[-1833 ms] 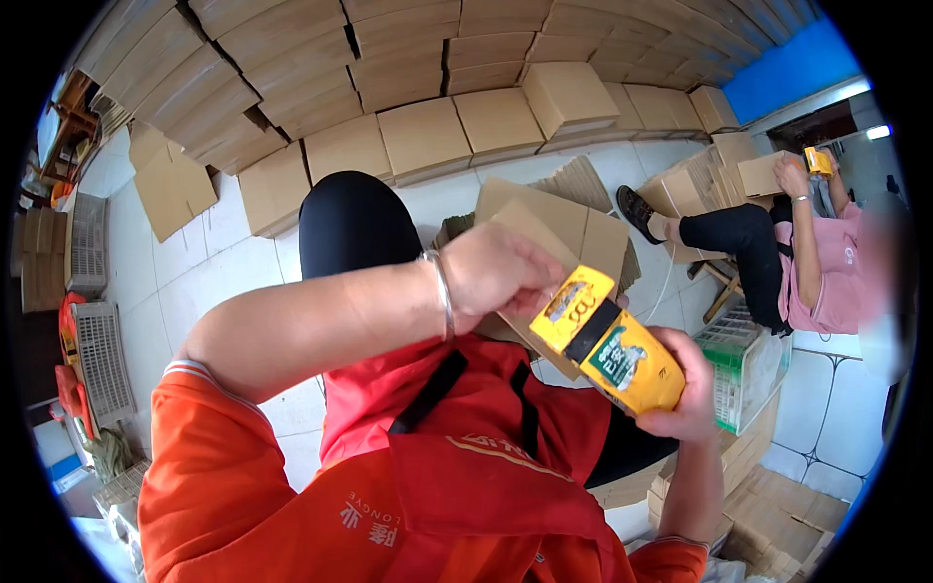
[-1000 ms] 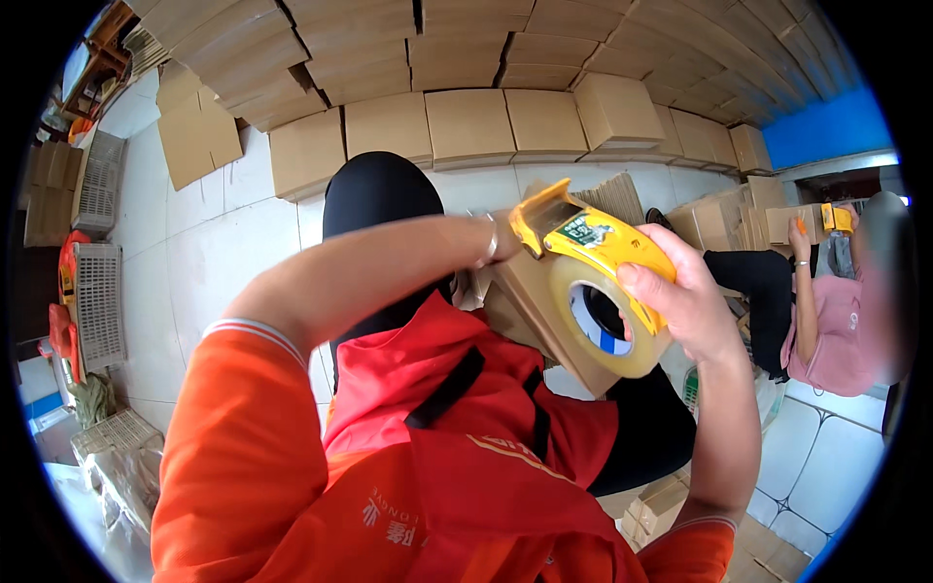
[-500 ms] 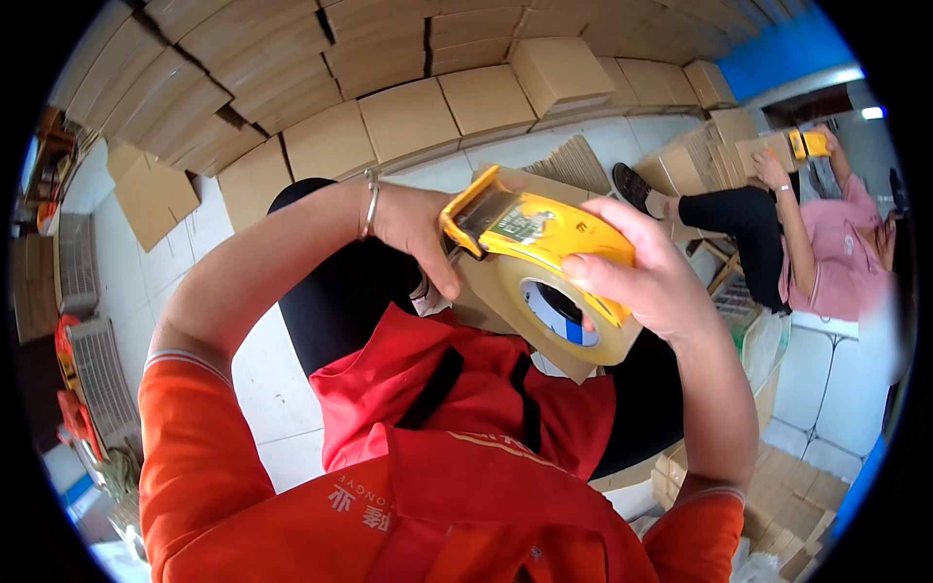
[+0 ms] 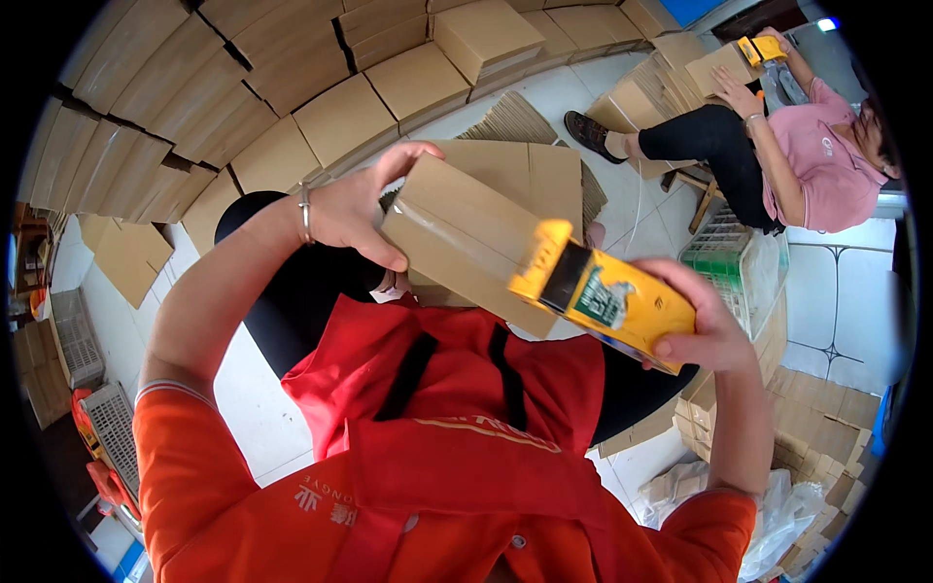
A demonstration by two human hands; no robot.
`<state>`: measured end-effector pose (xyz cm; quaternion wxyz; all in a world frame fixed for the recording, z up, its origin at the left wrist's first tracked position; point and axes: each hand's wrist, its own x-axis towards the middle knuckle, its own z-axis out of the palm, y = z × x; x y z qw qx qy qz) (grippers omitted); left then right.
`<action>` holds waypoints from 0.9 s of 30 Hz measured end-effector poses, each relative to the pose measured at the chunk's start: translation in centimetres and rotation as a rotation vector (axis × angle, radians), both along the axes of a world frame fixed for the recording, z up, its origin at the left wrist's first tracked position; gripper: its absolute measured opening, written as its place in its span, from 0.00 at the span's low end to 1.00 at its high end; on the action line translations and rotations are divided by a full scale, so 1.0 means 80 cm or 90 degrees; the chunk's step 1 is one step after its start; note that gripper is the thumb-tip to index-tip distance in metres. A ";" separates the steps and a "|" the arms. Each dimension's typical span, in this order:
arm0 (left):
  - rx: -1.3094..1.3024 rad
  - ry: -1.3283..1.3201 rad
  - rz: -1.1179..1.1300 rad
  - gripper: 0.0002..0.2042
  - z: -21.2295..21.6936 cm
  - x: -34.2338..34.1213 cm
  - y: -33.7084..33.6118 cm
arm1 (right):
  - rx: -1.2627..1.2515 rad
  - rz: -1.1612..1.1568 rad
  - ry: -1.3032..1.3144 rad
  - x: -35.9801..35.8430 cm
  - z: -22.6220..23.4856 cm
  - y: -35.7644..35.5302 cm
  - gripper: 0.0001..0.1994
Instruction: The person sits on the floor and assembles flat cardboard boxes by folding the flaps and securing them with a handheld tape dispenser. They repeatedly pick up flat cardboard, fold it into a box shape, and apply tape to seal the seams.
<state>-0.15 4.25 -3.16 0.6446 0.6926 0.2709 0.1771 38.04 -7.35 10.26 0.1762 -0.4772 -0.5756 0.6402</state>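
Observation:
Above my lap lies a brown cardboard box [image 4: 466,233], with a shiny strip along its top. My left hand [image 4: 355,209] grips the box's left end, thumb on the near side and fingers on the far side. A yellow tape dispenser [image 4: 617,296] is in my right hand [image 4: 705,316], thumb on top and the other fingers partly hidden behind it. Its head reaches over the right part of the box. The tape roll is hidden beneath the dispenser.
Flat cardboard [image 4: 554,165] lies beyond the box. Stacked cartons [image 4: 345,112] line the far side. At right, a seated co-worker in a pink shirt [image 4: 826,160] holds another yellow dispenser [image 4: 761,49] against cardboard. A plastic crate [image 4: 729,257] stands below the co-worker.
My right hand has drawn the dispenser rightward, away from my left hand, and tilted it so its roll no longer shows. More of the box's top is visible. The whole view has shifted.

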 end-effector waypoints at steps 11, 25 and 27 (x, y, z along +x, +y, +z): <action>0.758 0.369 -0.151 0.63 0.082 0.097 -0.029 | -0.027 -0.114 0.081 0.065 -0.100 -0.053 0.36; 0.726 0.397 -0.248 0.55 0.064 0.109 -0.018 | -0.016 -0.059 0.047 0.084 -0.106 -0.014 0.36; 0.708 0.408 -0.273 0.55 0.066 0.108 -0.017 | 0.022 -0.068 0.029 0.117 -0.113 -0.038 0.37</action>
